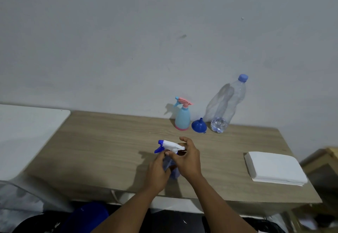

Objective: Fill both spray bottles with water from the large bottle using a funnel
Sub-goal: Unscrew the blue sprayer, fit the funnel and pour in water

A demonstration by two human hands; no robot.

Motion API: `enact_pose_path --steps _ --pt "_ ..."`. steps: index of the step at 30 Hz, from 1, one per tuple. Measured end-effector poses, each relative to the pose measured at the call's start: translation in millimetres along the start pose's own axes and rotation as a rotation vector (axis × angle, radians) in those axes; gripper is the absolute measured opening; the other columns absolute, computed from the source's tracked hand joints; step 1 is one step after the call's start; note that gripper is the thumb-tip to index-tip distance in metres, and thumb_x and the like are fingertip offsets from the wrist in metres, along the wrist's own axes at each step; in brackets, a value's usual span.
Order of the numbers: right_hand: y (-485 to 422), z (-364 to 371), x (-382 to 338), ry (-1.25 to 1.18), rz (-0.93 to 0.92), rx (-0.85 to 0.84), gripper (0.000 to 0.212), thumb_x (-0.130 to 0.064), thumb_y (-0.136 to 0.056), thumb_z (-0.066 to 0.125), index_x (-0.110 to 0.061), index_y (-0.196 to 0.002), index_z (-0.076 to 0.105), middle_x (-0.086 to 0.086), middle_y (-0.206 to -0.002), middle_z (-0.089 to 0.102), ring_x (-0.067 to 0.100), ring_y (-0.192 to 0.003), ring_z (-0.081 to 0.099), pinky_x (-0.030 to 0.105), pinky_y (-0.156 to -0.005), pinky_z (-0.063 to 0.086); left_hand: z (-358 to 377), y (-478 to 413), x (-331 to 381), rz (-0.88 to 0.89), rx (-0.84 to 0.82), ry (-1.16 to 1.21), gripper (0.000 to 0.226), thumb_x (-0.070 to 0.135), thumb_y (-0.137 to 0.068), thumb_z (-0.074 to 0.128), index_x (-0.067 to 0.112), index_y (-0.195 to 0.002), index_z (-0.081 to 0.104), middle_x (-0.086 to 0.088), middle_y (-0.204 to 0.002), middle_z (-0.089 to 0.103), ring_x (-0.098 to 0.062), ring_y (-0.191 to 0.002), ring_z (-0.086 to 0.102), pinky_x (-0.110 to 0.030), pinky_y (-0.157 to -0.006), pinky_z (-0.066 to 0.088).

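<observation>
A clear blue spray bottle (172, 173) with a white and blue trigger head (169, 145) stands near the front of the wooden table (102, 152). My left hand (158, 172) grips its body. My right hand (186, 159) holds the neck of the trigger head with its fingertips. At the back stand a light blue spray bottle with a pink trigger (182, 116), a blue funnel (199, 125) lying mouth down, and a large clear bottle (225, 104) with a blue cap on and a little water at the bottom.
A stack of white paper towels (274, 167) lies at the table's right side. A white surface (27, 132) adjoins the table on the left. The wall runs right behind the bottles. Dark and blue items sit below the front edge.
</observation>
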State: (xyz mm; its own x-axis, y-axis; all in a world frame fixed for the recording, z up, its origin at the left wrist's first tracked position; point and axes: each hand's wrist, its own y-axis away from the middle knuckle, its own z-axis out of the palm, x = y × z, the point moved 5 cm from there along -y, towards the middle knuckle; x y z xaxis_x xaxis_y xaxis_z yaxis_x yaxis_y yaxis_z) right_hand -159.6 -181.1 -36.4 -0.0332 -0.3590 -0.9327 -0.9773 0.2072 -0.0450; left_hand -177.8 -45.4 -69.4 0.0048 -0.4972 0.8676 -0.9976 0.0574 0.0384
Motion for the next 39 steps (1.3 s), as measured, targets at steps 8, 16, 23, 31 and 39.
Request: enact_pose_path --steps 8,16,23,31,39 --pt "6.8 -3.9 0.6 -0.066 -0.028 -0.124 0.077 -0.018 -0.084 0.078 -0.022 -0.148 0.036 -0.012 -0.100 0.069 -0.002 -0.095 0.067 0.017 -0.085 0.055 7.3 6.3 3.8 -0.012 -0.021 0.004 0.045 0.002 -0.095 0.057 0.042 -0.114 0.054 0.027 -0.102 0.063 0.014 -0.100 0.061 -0.002 -0.077 0.045" --pt "8.1 -4.7 8.1 -0.171 -0.051 -0.180 0.096 -0.007 -0.084 0.076 -0.022 -0.157 0.015 -0.015 -0.103 0.066 -0.010 -0.098 0.062 0.006 -0.079 0.048 10.9 15.2 12.0 -0.025 0.012 -0.070 0.040 -0.002 -0.096 0.052 0.013 -0.133 0.052 0.008 -0.113 0.058 0.005 -0.095 0.060 -0.001 -0.080 0.041" --pt "11.9 -2.9 3.5 -0.165 -0.098 -0.138 0.103 -0.012 -0.082 0.078 -0.035 -0.154 0.009 -0.007 -0.102 0.066 -0.004 -0.096 0.063 0.006 -0.076 0.048 7.8 15.3 13.4 -0.036 -0.008 -0.055 0.027 0.009 -0.100 0.053 0.031 -0.114 0.053 0.026 -0.095 0.058 0.015 -0.090 0.060 0.001 -0.071 0.043" --pt "14.6 -3.5 2.8 -0.121 -0.117 -0.133 0.114 -0.011 -0.077 0.081 -0.033 -0.158 0.003 -0.006 -0.095 0.067 0.004 -0.087 0.067 0.015 -0.077 0.053 8.6 12.1 -8.5 -0.033 -0.062 -0.058 0.045 0.003 -0.094 0.056 0.031 -0.128 0.051 0.021 -0.110 0.061 0.007 -0.104 0.061 -0.002 -0.078 0.045" --pt "20.8 -0.3 -5.0 -0.102 -0.106 -0.082 0.114 -0.011 -0.079 0.081 -0.034 -0.156 -0.001 -0.013 -0.096 0.066 -0.003 -0.091 0.065 0.010 -0.078 0.050 6.8 3.8 -17.5 0.020 -0.081 -0.053 0.035 0.009 -0.098 0.054 0.043 -0.103 0.059 0.016 -0.103 0.069 -0.006 -0.098 0.067 -0.016 -0.082 0.052"
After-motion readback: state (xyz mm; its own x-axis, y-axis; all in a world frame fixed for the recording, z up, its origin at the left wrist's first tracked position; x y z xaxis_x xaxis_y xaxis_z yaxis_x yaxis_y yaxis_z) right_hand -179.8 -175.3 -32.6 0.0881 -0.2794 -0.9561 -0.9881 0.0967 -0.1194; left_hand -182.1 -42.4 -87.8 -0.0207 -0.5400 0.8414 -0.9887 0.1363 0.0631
